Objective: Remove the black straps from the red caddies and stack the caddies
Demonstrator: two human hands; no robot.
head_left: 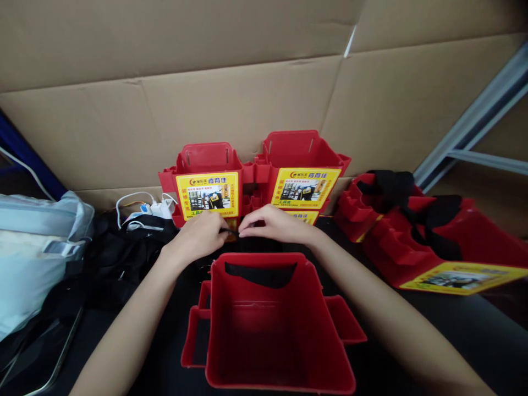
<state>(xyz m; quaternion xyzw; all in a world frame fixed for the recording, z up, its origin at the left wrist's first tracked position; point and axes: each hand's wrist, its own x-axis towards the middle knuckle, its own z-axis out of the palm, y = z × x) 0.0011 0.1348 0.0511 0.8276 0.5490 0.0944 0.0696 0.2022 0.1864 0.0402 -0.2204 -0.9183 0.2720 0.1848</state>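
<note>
A red plastic tool box (280, 335), its mouth towards me, stands right in front of me with side pockets on both sides. A black strap (262, 274) runs across the inside of its back wall. Just behind that wall, my left hand (202, 234) is closed with its fingertips pinched on black strap webbing. Facing it a short gap away, my right hand (270, 224) has thumb and fingers pinched together on the dark webbing too. Part of the strap is hidden behind the box and my fingers.
Behind my hands stand stacked red boxes (210, 159) with yellow labels (307, 188). More red boxes (406, 242) with black straps lie right. At left are tangled black straps (124, 253), white chargers (159, 209), a pale bag (37, 247) and a phone-like edge (66, 349). Cardboard (231, 110) lines the back.
</note>
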